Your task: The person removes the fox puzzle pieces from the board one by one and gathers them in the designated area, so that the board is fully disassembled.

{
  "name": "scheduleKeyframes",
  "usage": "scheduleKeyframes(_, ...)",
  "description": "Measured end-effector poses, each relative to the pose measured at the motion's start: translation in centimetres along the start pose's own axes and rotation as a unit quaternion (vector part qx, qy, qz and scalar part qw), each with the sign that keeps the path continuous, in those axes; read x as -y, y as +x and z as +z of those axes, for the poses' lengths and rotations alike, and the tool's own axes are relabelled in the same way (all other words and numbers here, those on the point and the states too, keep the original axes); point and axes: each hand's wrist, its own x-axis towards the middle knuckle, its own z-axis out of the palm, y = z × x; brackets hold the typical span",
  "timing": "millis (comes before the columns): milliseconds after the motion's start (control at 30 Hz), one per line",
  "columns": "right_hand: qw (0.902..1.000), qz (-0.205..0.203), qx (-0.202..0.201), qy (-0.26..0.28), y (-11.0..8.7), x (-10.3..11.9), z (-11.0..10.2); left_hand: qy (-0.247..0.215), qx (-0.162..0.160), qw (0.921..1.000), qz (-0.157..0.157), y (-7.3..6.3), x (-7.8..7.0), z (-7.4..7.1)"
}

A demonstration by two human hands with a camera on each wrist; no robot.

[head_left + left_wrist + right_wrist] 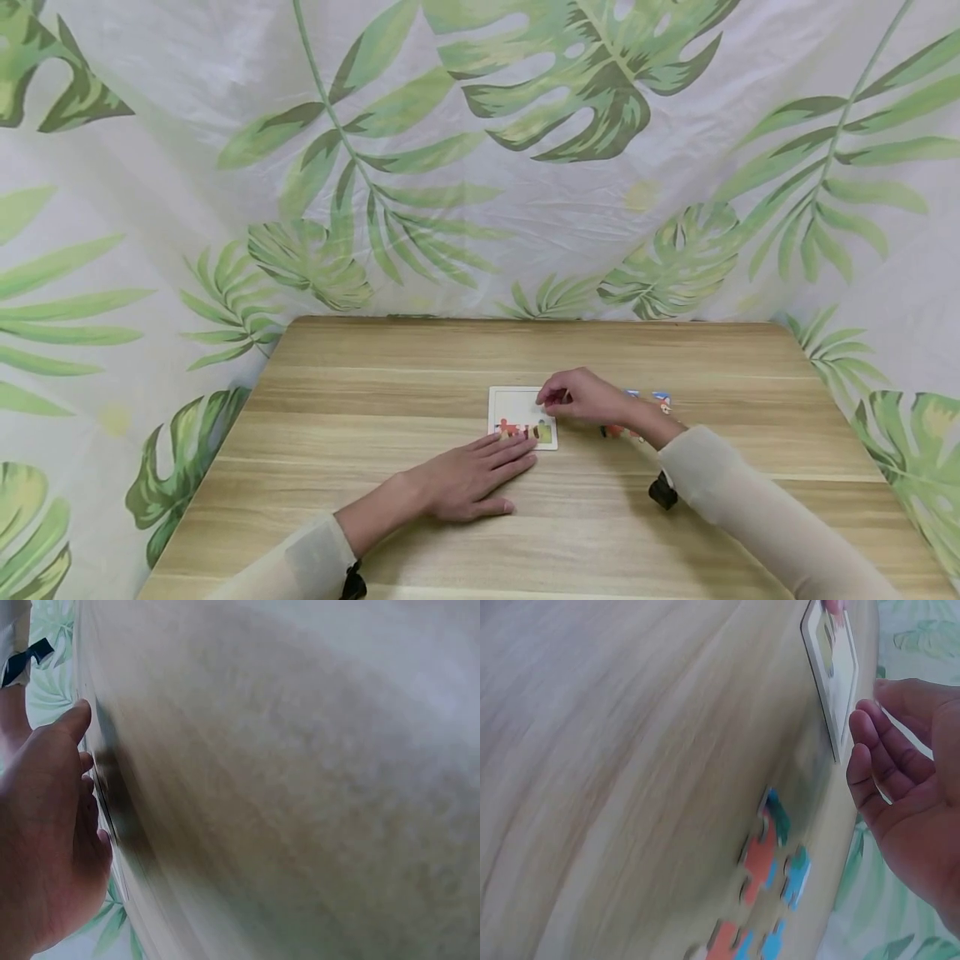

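Observation:
A small white-framed puzzle board lies on the wooden table, with several coloured pieces along its near side. Flat and palm down, my left hand rests with its fingertips on the board's near edge, over part of those pieces. My right hand is above the board's right side, thumb and forefinger brought close together and the other fingers bent. Whether a piece sits between those fingertips cannot be made out; a green sliver shows by the thumb in the right wrist view. Loose puzzle pieces lie beneath the right forearm, partly hidden.
The wooden table ends at a far edge against a leaf-patterned cloth. More loose pieces in red and blue lie to the right of the board. A black wrist device hangs under the right sleeve.

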Motion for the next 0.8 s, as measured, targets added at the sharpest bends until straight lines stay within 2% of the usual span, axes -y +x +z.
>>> scheduleKeyframes(367,0.9990,-0.029,0.030,-0.014,2.6,0.7,1.3,0.017,0.002,0.9999,0.000,0.0,-0.7,0.0)
scheduleKeyframes(600,0.9979,-0.031,0.055,0.010,3.8,0.8,1.9,0.050,0.004,0.9987,-0.005,0.1,-1.0,0.0)
scheduleKeyframes(800,0.9970,-0.031,0.069,0.018,4.4,0.8,2.3,0.052,0.003,0.9987,-0.003,0.1,-1.0,0.1)
